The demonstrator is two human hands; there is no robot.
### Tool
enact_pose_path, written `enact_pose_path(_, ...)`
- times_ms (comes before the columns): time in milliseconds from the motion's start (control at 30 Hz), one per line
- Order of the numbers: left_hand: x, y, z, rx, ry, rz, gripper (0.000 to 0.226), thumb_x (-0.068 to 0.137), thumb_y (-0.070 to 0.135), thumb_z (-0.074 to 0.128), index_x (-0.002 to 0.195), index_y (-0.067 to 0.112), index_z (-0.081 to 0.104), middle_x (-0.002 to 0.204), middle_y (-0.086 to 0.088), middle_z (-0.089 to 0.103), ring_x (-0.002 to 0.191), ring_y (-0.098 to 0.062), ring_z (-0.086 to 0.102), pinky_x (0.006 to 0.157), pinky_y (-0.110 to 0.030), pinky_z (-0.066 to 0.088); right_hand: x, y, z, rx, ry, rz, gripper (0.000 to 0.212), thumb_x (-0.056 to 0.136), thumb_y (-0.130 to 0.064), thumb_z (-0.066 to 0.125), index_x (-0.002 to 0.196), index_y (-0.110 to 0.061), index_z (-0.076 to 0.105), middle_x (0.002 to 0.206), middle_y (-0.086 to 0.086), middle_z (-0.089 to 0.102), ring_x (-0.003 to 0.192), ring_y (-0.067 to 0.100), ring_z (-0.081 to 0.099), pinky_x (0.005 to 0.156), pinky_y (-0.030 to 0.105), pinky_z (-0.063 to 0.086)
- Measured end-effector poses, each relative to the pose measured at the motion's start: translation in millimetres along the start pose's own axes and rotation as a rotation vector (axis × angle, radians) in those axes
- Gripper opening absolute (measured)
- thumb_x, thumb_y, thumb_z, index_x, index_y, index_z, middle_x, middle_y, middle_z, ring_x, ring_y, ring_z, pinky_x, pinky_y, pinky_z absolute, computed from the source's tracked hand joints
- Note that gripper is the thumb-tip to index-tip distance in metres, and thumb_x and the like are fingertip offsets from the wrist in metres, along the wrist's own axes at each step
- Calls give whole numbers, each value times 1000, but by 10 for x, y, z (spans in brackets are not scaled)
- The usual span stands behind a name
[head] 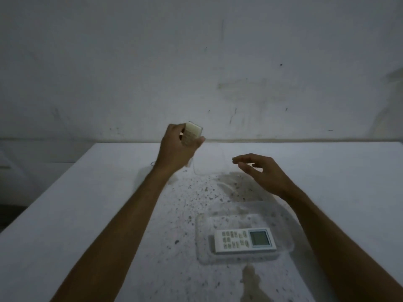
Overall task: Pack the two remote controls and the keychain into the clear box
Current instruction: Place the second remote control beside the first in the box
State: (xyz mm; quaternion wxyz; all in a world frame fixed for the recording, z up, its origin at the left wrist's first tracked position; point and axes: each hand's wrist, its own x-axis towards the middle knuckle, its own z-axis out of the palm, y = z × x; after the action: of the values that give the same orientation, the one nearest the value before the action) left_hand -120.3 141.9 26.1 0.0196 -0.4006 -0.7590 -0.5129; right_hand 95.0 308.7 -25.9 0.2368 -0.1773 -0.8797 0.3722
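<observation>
A clear box point(281, 216) lies on the table near me, right of centre. Inside it rests a white remote control point(244, 240) with a screen at its right end. My left hand point(177, 149) is raised over the far middle of the table, shut on a second, cream-coloured remote control point(193, 132) that stands nearly upright. My right hand point(259, 173) hovers above the table beyond the box, fingers spread and curved, holding nothing. A clear lid or sheet point(208, 159) seems to stand between the hands. A small dark thing point(152, 163) peeks out beside my left wrist; what it is I cannot tell.
The white table point(87, 203) is speckled with dark spots and stains in its middle. Its far edge meets a scuffed grey wall point(196, 62). The table's left edge drops off to a dark floor area.
</observation>
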Motion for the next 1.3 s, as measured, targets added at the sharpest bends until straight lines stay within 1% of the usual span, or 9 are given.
enact_pose_path(133,-490,330,59,-400,-116,-193,55,79,56,78,118,19,71,110,1,74,102,-15,70,87,-34,58,-228,-430,-52,10,2,-71,33,100,-44,58,132,-35,63,116,-23,70,109,-7,64,99,28,52)
enact_pose_path(233,-787,421,116,-669,-121,-334,45,84,45,79,117,15,70,112,-7,76,107,-24,72,94,-50,59,-470,-634,23,-22,26,-84,42,97,-58,55,135,-40,57,118,-30,65,114,-10,59,101,26,43)
enact_pose_path(400,-1189,539,136,-990,-95,-466,41,87,32,77,117,7,63,120,-20,71,111,-32,71,93,-53,59,-903,-676,143,-50,23,-96,52,92,-60,58,137,-35,57,123,-21,65,109,-5,60,95,24,46)
enact_pose_path(533,-1557,624,166,-1089,-52,-425,35,83,25,77,108,5,63,109,-16,72,108,-30,70,87,-42,62,-1131,-626,197,32,109,-72,32,98,-43,60,125,-28,67,112,-14,72,99,0,66,85,25,54)
enact_pose_path(667,-1686,439,145,-843,-5,-176,46,83,48,77,112,17,60,114,-8,70,112,-25,70,91,-36,60,-1188,-609,158,140,183,-27,22,103,-33,55,120,-29,69,112,-13,75,101,3,68,85,29,56)
enact_pose_path(800,-1654,230,131,-433,-59,56,38,95,48,64,128,32,56,120,10,69,114,-12,67,92,-31,59,-1182,-509,15,73,155,-22,29,105,-35,51,124,-24,70,116,-13,74,107,7,67,93,37,54)
enact_pose_path(900,-1662,275,148,-354,-93,125,43,95,46,64,133,29,55,113,10,70,107,-12,68,85,-25,60,-1192,-406,-43,-4,65,0,38,103,-49,47,129,-29,66,123,-13,70,116,11,62,101,42,51)
enact_pose_path(1133,-1646,276,130,-233,-158,160,25,89,37,75,110,25,76,108,10,75,99,-5,70,79,-19,59,-1196,-366,14,-75,11,29,41,100,-55,48,124,-29,67,126,-14,65,118,9,56,105,37,45)
enact_pose_path(1300,-1411,351,218,5,-307,161,26,86,45,75,104,27,81,102,17,77,91,7,68,82,-10,51,-1168,-208,-58,67,277,121,39,105,-52,39,134,-37,61,139,-8,59,122,8,57,103,29,46)
